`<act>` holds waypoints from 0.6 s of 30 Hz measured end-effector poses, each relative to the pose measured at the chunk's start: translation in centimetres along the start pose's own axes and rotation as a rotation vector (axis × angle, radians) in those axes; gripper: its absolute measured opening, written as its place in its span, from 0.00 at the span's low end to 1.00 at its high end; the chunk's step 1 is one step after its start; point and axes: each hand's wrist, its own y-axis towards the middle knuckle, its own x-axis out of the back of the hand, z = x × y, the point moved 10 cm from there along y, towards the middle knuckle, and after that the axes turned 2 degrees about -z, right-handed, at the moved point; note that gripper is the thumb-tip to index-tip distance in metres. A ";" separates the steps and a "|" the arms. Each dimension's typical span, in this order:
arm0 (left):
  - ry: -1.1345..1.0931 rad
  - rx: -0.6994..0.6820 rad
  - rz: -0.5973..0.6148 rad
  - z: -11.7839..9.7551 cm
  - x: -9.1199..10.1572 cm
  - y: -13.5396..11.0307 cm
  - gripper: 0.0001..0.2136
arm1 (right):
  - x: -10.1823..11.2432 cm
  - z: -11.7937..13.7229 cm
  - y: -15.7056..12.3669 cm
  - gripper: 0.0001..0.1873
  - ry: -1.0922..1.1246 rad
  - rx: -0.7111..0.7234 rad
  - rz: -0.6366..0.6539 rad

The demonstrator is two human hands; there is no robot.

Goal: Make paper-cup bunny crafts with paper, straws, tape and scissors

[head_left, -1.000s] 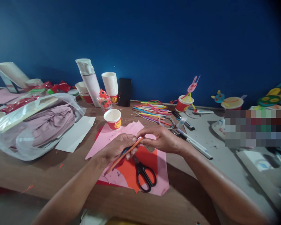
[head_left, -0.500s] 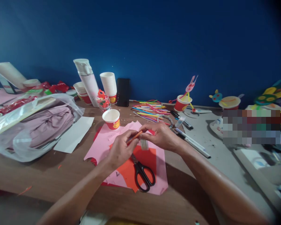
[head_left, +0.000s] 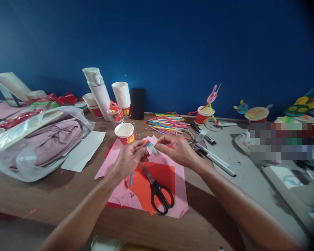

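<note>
Pinched in my left hand [head_left: 128, 156] are thin coloured stems that look like pipe cleaners, with an orange-and-blue end [head_left: 146, 143] above the thumb. A blue stem [head_left: 131, 179] hangs below this hand. Between my hands is a small roll of clear tape [head_left: 153, 149], tilted. My right hand [head_left: 176, 148] has its thumb and fingertips closed at the roll's right edge. Below them, black-handled scissors [head_left: 161, 197] lie on orange paper [head_left: 164, 172] over pink paper [head_left: 181, 195]. A red-and-white paper cup [head_left: 124, 133] stands upright just beyond my left hand.
At the back are a white bottle [head_left: 101, 96], stacked paper cups [head_left: 121, 97], a black phone-like object [head_left: 138, 104] and a pile of coloured stems [head_left: 169, 123]. A plastic bag [head_left: 42, 143] lies left. Markers [head_left: 219, 162] and decorated cups [head_left: 204, 115] are on the right.
My left hand has turned and shifted slightly left, bringing the orange-and-blue end upward and the hanging blue stem into view. The tape roll has swung up and left between my hands.
</note>
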 end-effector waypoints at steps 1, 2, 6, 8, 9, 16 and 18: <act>-0.005 -0.002 -0.009 0.0 0.1 0.0 0.13 | -0.4 0.1 -0.1 0.11 -0.014 0.001 0.006; -0.010 -0.004 -0.015 0.0 0.2 0.0 0.13 | -0.7 0.1 -0.2 0.11 -0.023 0.003 0.009; -0.044 -0.007 -0.020 0.2 0.3 -0.1 0.14 | -1.9 0.3 -0.4 0.15 -0.001 0.027 -0.020; -0.069 0.002 -0.022 0.3 0.3 -0.1 0.14 | -2.1 0.3 -0.4 0.16 0.017 0.032 -0.041; -0.080 0.011 -0.024 0.4 0.4 0.0 0.14 | -2.1 0.3 -0.4 0.16 0.019 0.034 -0.052; -0.086 0.052 -0.097 0.9 0.7 0.4 0.12 | -1.2 2.4 -0.6 0.12 -0.140 0.153 -0.083; -0.069 0.043 -0.109 0.7 0.6 0.4 0.11 | -1.0 2.9 -0.8 0.13 -0.220 0.180 -0.095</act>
